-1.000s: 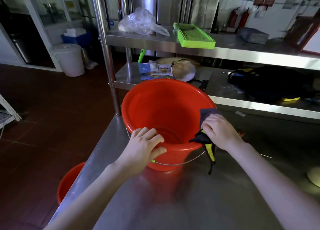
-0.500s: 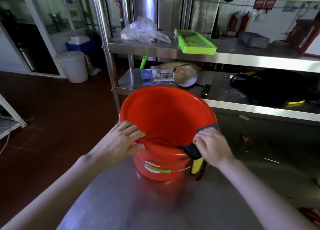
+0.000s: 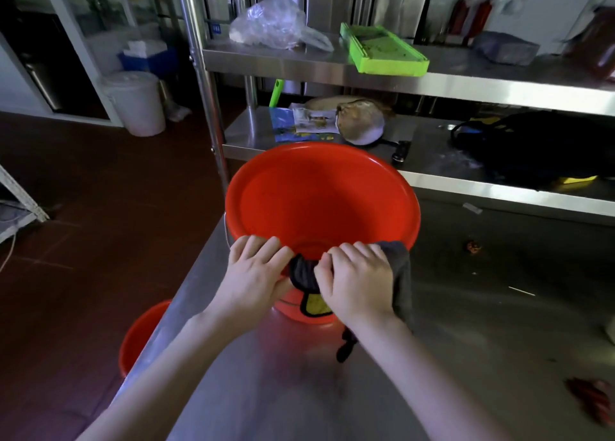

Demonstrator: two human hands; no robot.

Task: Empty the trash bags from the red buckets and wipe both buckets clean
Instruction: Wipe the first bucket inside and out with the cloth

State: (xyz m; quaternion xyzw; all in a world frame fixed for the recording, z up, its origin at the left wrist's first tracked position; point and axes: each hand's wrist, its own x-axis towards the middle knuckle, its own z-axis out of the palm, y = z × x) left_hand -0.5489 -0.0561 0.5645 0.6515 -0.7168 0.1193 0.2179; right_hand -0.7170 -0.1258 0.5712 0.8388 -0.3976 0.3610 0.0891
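Note:
A red bucket [image 3: 319,204] stands empty on the steel table [image 3: 466,340], tilted slightly toward me. My left hand [image 3: 254,274] grips its near rim, fingers curled over the edge. Right beside it, my right hand [image 3: 357,282] holds a dark grey cloth [image 3: 401,274] with a yellow patch, pressed over the near rim. The cloth hangs down the bucket's outside. A second red bucket [image 3: 141,334] sits on the floor, left of the table, partly hidden by the table edge.
A steel shelf rack [image 3: 499,84] rises behind the bucket, carrying a clear plastic bag [image 3: 273,24], a green tray [image 3: 382,49] and a black bag [image 3: 532,147]. A white bin [image 3: 136,103] stands on the red floor at far left. Small scraps lie on the table's right side.
My right hand slid the cloth along the rim from the right side to the near side, meeting my left hand. The view moved closer to the bucket.

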